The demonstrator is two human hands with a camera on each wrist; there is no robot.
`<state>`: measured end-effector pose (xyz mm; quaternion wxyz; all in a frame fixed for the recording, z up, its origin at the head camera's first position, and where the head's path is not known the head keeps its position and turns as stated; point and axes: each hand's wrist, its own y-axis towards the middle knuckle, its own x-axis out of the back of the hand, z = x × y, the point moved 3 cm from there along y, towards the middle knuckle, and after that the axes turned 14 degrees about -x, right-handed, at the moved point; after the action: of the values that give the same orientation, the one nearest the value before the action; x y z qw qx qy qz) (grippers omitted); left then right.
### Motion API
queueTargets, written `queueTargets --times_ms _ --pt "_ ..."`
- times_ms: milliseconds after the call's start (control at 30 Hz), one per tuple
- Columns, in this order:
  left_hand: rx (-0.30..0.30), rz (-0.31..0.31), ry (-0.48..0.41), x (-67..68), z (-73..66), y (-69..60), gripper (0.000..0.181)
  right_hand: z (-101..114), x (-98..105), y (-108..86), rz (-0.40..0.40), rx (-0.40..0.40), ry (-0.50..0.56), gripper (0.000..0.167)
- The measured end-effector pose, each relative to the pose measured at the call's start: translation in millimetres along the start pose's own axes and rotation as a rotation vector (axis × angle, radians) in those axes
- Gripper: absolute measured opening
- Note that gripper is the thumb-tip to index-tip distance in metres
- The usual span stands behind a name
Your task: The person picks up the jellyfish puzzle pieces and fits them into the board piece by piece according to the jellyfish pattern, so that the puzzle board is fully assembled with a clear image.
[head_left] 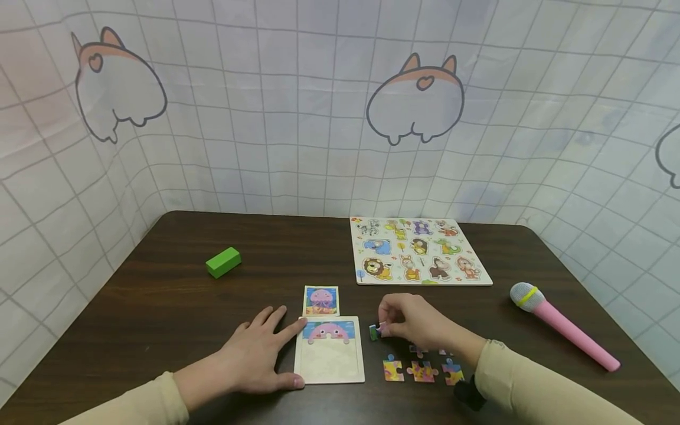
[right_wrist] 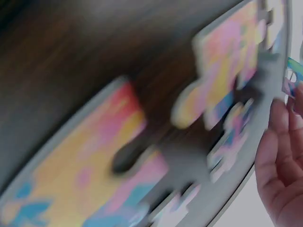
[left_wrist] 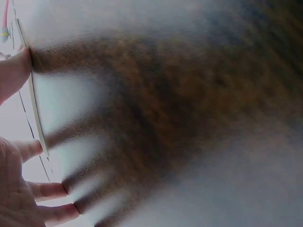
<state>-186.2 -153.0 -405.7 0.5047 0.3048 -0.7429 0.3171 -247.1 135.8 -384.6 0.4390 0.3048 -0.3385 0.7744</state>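
A small puzzle piece (head_left: 374,332) is pinched between the thumb and fingertips of my right hand (head_left: 417,321), held just right of a square puzzle tray (head_left: 332,363). The tray's top strip carries joined pieces showing a pink jellyfish (head_left: 328,332); its lower part is bare. My left hand (head_left: 260,351) lies with fingers spread, thumb and index finger touching the tray's left edge. Loose puzzle pieces (head_left: 423,372) lie on the table below my right hand, some partly hidden by it. In the right wrist view, those loose pieces (right_wrist: 227,56) appear large and blurred.
A jellyfish picture card (head_left: 321,301) lies against the tray's far edge. Behind stands a flat animal puzzle board (head_left: 419,254). A green block (head_left: 223,262) sits at the left, a pink toy microphone (head_left: 565,327) at the right. A patterned curtain (head_left: 319,118) hangs beyond the table.
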Motion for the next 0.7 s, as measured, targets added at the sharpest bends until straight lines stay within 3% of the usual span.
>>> queueTargets --times_ms 267,467,700 --pt "-0.007 -0.004 -0.005 0.2 -0.9 -0.8 0.101 22.0 -9.0 8.5 0.089 -0.071 0.299 0.012" --pt "0.000 -0.007 0.005 0.3 -0.7 -0.5 0.101 39.3 -23.9 17.0 0.097 -0.122 0.312 0.012" --pt "0.000 -0.011 0.000 1.1 -2.0 -1.4 0.100 61.2 -46.2 24.8 0.176 -0.176 0.361 0.011"
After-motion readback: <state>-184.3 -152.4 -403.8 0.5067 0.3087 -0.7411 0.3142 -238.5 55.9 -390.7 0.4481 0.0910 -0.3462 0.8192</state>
